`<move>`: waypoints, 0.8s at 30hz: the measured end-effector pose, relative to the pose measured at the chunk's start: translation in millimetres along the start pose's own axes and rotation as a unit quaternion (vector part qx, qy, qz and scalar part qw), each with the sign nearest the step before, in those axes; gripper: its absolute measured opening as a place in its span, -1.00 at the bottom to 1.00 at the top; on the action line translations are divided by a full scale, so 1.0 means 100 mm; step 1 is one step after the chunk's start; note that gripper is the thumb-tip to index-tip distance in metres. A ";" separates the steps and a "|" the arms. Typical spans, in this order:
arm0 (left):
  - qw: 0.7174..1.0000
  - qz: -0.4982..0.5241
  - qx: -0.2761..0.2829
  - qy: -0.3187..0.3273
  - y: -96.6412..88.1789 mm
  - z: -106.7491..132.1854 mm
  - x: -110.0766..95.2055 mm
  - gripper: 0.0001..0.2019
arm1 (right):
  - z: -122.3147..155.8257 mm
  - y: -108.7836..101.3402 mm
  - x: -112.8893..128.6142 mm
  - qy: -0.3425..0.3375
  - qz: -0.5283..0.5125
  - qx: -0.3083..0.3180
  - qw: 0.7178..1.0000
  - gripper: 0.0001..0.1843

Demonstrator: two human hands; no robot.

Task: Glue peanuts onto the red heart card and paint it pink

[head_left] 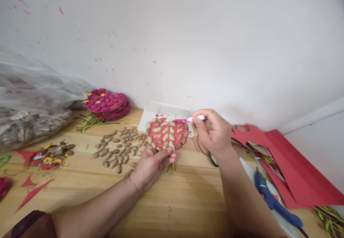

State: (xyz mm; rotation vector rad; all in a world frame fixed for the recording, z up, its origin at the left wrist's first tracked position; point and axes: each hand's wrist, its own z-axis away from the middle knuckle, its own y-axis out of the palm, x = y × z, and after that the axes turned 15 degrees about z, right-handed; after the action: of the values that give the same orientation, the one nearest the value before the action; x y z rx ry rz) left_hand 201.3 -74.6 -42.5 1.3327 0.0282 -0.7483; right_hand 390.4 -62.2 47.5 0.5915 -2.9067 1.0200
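Observation:
My left hand grips the lower edge of a red paper shape covered with glued peanut shells, holding it tilted above the wooden table. My right hand pinches a white pen-like marker, its pink tip touching the shape's upper right edge. Loose peanut shells lie scattered just left of the shape. Green stems poke out under my left hand.
A stack of magenta-painted shell pieces with yellow stars sits at the back left. A plastic bag of shells fills the far left. Red paper sheets, a blue glue gun, scissors and white paper lie nearby.

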 end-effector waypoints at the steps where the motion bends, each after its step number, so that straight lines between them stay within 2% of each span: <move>1: 1.000 0.000 0.000 0.000 0.00 0.00 0.00 -0.67 | 0.00 0.00 -0.01 0.001 0.003 -0.002 1.000 -0.93; 6: 1.000 -0.002 0.004 -0.001 0.00 0.00 0.00 -0.68 | -0.01 -0.01 -0.03 0.013 0.020 -0.015 1.000 -0.93; 11: 1.000 0.001 0.004 0.004 -0.01 0.00 0.00 -0.67 | 0.00 0.01 0.00 -0.001 -0.003 0.000 1.000 -0.93; 16: 1.000 0.002 0.003 -0.002 0.00 0.01 0.00 -0.68 | 0.00 0.00 -0.04 0.048 -0.016 -0.005 0.999 -0.93; 24: 1.000 -0.004 -0.003 -0.004 0.00 0.01 0.00 -0.66 | -0.01 0.00 -0.05 0.081 -0.040 -0.003 0.996 -0.91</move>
State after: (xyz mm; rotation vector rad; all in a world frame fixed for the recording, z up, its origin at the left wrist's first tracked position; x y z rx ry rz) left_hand 201.0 -75.4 -42.2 1.3238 0.0303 -0.7606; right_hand 395.3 -60.1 47.8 0.5897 -2.7230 0.9998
